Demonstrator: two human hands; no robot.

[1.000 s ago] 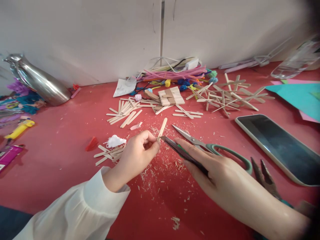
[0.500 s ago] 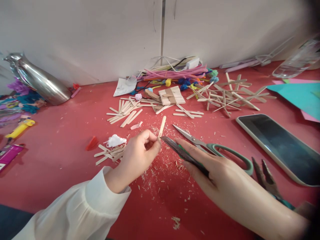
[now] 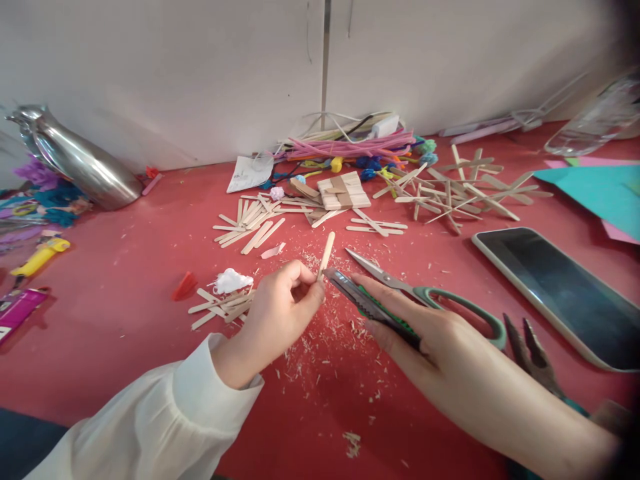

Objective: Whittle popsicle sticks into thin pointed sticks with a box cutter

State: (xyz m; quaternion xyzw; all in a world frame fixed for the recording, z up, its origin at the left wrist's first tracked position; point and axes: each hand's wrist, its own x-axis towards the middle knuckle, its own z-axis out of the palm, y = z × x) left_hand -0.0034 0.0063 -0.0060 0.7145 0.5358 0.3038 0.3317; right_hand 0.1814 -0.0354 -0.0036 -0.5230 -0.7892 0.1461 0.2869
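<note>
**Rolls the knife a touch, otherwise holds the pose**

Tilts the knife (image 3: 367,305) slightly compared with half a second back, showing its green side now instead of just the dark edge. Keeps the blade tip right against the stick (image 3: 326,255), just past the left fingertips. Looks like the same shaving stroke, barely advanced.

Pinches the stick's lower end with the left hand (image 3: 273,313), fingers (image 3: 305,277) curled tight on it, stick rising above them. Clamps the right hand (image 3: 430,347) around the knife, index finger laid flat along it. Leaves shavings (image 3: 325,333) under both sets of fingers, scissors (image 3: 425,297) just beyond the right ones.
</note>
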